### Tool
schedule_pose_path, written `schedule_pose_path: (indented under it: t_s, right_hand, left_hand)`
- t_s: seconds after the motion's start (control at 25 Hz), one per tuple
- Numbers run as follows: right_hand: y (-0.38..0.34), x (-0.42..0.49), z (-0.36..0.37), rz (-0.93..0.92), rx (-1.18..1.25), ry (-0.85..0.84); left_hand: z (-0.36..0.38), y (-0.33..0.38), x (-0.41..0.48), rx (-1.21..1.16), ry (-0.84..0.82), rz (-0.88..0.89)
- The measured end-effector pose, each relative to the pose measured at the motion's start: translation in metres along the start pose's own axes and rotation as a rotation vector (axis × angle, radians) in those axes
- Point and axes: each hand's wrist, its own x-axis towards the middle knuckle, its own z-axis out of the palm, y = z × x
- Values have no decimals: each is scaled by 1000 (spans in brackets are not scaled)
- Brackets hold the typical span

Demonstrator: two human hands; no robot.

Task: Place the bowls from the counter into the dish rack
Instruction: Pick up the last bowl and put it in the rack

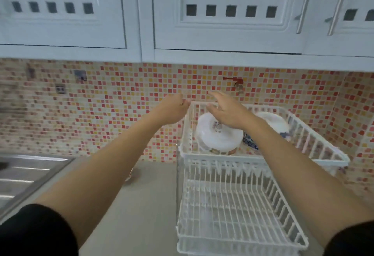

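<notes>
A white two-tier wire dish rack [238, 211] stands on the counter at right. In its upper tier [323, 144] a white bowl [218, 136] lies upside down, with another white bowl [275, 122] and a blue-patterned piece [250, 141] behind my right forearm. My right hand [226, 112] hovers just above the upturned bowl, fingers spread, holding nothing. Beside the rack's far-left corner is my left hand [172, 108], fingers curled in, with nothing visible in it. The lower tier holds no dishes.
A steel sink [26, 174] with a drainboard lies at left. The grey counter [141, 205] runs between sink and rack. A small object [131, 174] shows under my left forearm. White wall cabinets [222, 23] hang overhead above a mosaic tile wall [101, 104].
</notes>
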Motion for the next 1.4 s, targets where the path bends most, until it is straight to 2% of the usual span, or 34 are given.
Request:
schedule_pose_path:
  t_s: [0.28,0.48,0.8,1.0,1.24,1.4]
  right_hand:
    - [-140,45,92,-52,-30,-68]
    - [-190,64,181,12,28,-176]
    - [-165,87,347,281,115,-282]
    - [-134,141,427,389,115,-310]
    - [-122,182,508,487,242,-375]
    - [-120,191,544,622,403,-511]
  left_hand:
    - [-39,-156,-69,185,-86,-200]
    - [-12,-245,-89,178,-144,-348]
    - [96,-357,-87,63,-216,-553]
    - [153,-423,-44,-13,-224,-698]
    - [212,-458,-5,-176,-233,-842]
    - [240,-467,13,-217,-259,-889]
